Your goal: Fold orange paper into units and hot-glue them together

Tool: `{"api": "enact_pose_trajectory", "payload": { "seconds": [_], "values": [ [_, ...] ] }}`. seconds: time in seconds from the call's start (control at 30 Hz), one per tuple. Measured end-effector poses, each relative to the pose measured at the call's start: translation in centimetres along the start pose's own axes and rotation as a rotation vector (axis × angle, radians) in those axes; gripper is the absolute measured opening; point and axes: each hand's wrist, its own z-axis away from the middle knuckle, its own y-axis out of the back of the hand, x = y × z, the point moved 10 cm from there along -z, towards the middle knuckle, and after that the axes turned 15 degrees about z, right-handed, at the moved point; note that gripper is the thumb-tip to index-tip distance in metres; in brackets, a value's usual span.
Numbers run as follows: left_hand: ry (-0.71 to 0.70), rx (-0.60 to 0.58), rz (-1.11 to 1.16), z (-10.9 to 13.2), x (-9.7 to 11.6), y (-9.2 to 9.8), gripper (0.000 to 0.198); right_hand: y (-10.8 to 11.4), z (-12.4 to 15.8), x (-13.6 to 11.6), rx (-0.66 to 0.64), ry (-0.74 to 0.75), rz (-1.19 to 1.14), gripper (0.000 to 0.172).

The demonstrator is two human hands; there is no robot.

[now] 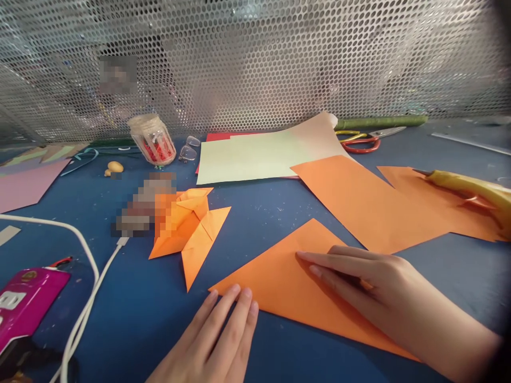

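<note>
An orange sheet of paper [275, 276], folded into a triangle, lies flat on the blue table with its peak pointing away from me. My left hand [223, 335] rests with outstretched fingertips on the triangle's left corner and lower edge. Over the right half, my right hand [371, 282] lies with its fingers extended, the fingertips touching the paper near the middle. Part of the right side is covered by that hand. Left of the triangle sits a folded orange paper piece [199, 223] with pointed flaps, its left portion blurred out.
Behind are pale green sheets [255, 154], cut orange paper [367, 207], scissors [363, 142] and a yellow-handled tool [471, 186]. A jar of red bits [154, 141] stands tilted near the perforated metal screen [255, 64]. A white cable [85, 303] and magenta package [32, 303] lie left.
</note>
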Motion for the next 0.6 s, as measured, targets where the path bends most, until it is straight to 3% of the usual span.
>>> {"api": "enact_pose_trajectory", "payload": {
  "seconds": [0.17,0.37,0.6],
  "values": [
    [0.01,0.017,0.004,0.2,0.4,-0.2,0.045,0.0,0.3,0.5,-0.001,0.017,-0.011,0.031],
    [-0.018,0.002,0.001,-0.2,0.1,0.9,0.042,-0.3,0.3,0.7,-0.03,0.018,0.016,0.032],
    [-0.058,-0.003,-0.003,-0.5,-0.1,2.0,0.053,0.2,0.5,0.1,0.08,-0.092,0.012,0.043]
  ]
}}
